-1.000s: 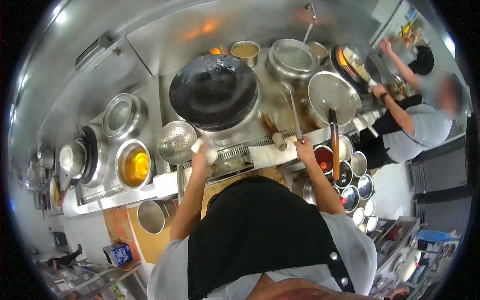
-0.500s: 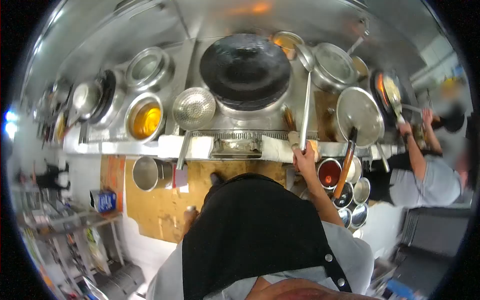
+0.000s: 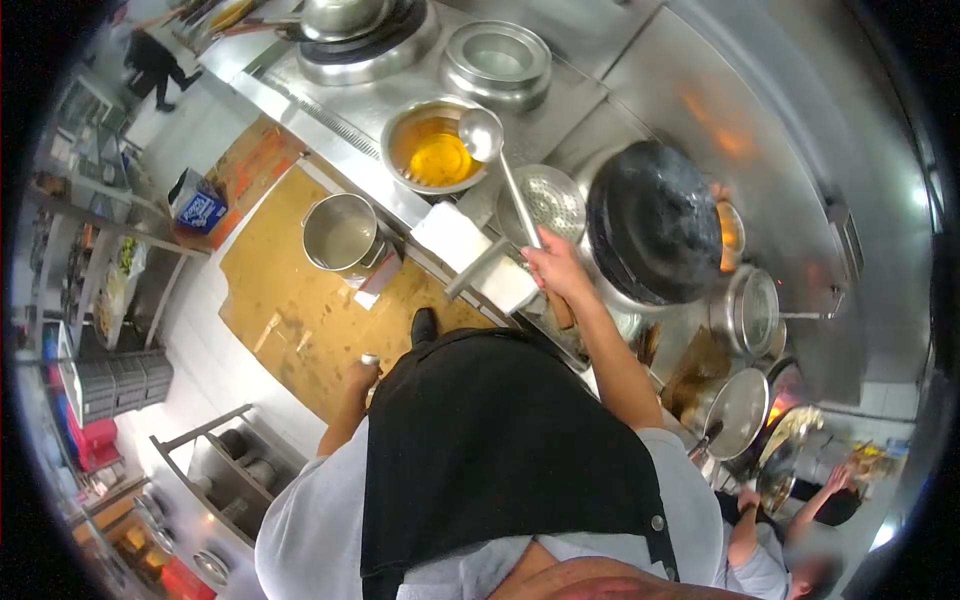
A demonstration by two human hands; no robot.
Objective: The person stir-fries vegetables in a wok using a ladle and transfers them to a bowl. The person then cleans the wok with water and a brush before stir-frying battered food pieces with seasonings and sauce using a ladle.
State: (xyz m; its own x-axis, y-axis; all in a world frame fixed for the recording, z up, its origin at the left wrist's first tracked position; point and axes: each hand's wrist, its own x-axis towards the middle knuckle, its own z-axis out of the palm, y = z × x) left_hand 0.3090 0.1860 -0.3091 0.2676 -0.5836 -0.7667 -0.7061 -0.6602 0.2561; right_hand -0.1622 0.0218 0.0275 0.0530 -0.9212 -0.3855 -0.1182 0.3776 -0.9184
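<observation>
My right hand [image 3: 556, 268] is wrapped around the handle of a metal ladle [image 3: 520, 198]. The ladle's bowl hangs at the right rim of a steel pot [image 3: 393, 122] with amber liquid [image 3: 437, 158] in it; I cannot tell whether it touches. Under the ladle's handle lies a perforated strainer [image 3: 550, 200], its handle jutting over the stove edge. A black wok [image 3: 655, 222] sits on the burner to the right of my hand. Low at my left side, my left hand [image 3: 360, 378] is closed, and a small pale end of something pokes out.
White folded cloths [image 3: 452, 236] lie along the stove edge. A tall steel pot [image 3: 340, 232] stands below it on the left. A lidded-looking round pot [image 3: 497, 55] is at the back. At lower right, a co-worker [image 3: 762, 560] handles a pan near flames.
My view has turned to the left. The ladle has swung from the right of the wok across to the pot of amber liquid. My left hand stays low and closed.
</observation>
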